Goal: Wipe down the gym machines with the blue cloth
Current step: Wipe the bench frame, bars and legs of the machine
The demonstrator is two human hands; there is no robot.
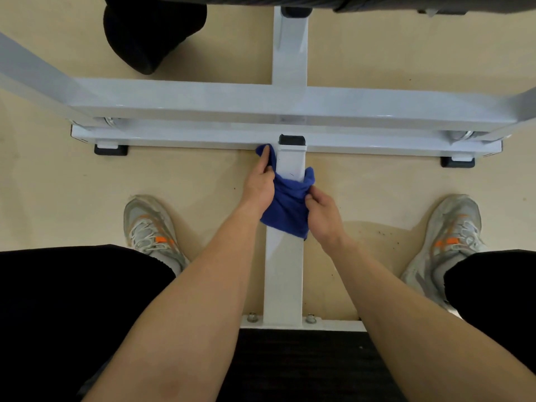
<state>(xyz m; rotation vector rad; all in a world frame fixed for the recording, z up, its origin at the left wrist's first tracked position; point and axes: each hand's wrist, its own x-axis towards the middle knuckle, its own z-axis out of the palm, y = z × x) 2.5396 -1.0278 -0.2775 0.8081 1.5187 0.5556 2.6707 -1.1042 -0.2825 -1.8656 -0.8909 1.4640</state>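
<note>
Gripping blue cloth (288,204) on beam (283,280) | left hand (259,185), right hand (325,213) | crossbar (188,139) ahead

Bright, even overhead light casts soft shadows on the beige floor (377,192) beside the central beam (284,280) and leaves a faint sheen along the white crossbar (203,97). Wide-angle distortion bows the crossbar toward both side edges; the centre is sharp, while the near forearms (179,314) appear slightly soft.

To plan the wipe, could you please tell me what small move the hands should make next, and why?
Probably slide the blue cloth forward to the black end cap: both the left hand and right hand hold it wrapped over the white bar, and a short bare stretch lies just ahead.
</note>
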